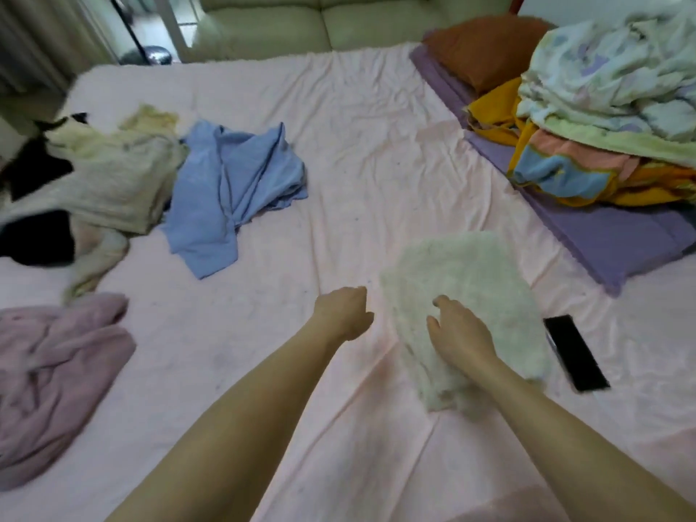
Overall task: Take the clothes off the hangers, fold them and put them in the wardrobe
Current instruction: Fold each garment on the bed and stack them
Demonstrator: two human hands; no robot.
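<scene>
A folded white fluffy garment (pixel 474 280) lies on the pink bed sheet (pixel 339 163) at the right of centre. My right hand (pixel 457 329) hovers over or rests on its near left part, fingers loosely curled and holding nothing. My left hand (pixel 344 312) is just left of the garment above the sheet, its fingers curled under and out of sight. A crumpled blue shirt (pixel 233 182) lies at the left of centre. Beside it sits a cream garment (pixel 113 182) over black clothing (pixel 34 235). A mauve garment (pixel 56 371) is heaped at the near left.
A black phone (pixel 576 352) lies on the sheet right of the white garment. Piled quilts (pixel 610 107), an orange pillow (pixel 486 43) and a purple mat (pixel 617 235) fill the right side. A pale sofa (pixel 320 24) stands beyond the bed.
</scene>
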